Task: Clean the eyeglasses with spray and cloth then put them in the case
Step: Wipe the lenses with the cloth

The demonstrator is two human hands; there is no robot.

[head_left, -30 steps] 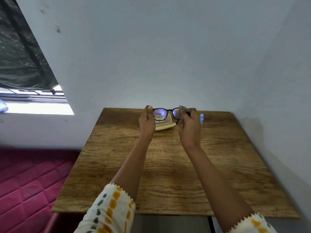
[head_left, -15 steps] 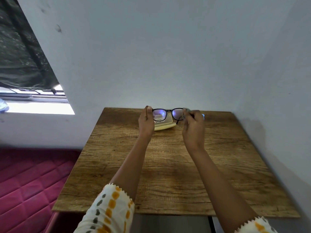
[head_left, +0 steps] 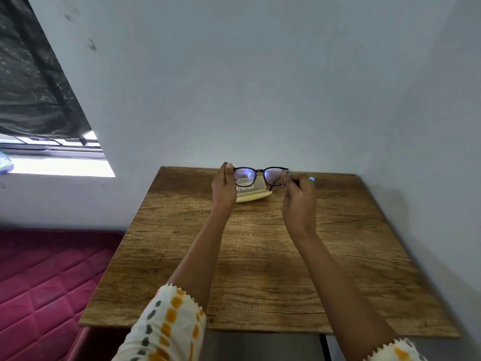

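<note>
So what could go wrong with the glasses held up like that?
The eyeglasses are held above the table only by their ends, left hand on one side, right hand pinching what looks like a cloth at the other; a slip could drop them.
The blue-topped spray bottle, mostly hidden behind the right hand, might get knocked over.

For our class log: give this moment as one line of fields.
left hand: holds glasses | right hand: pinches cloth at glasses' edge | case: on table
</note>
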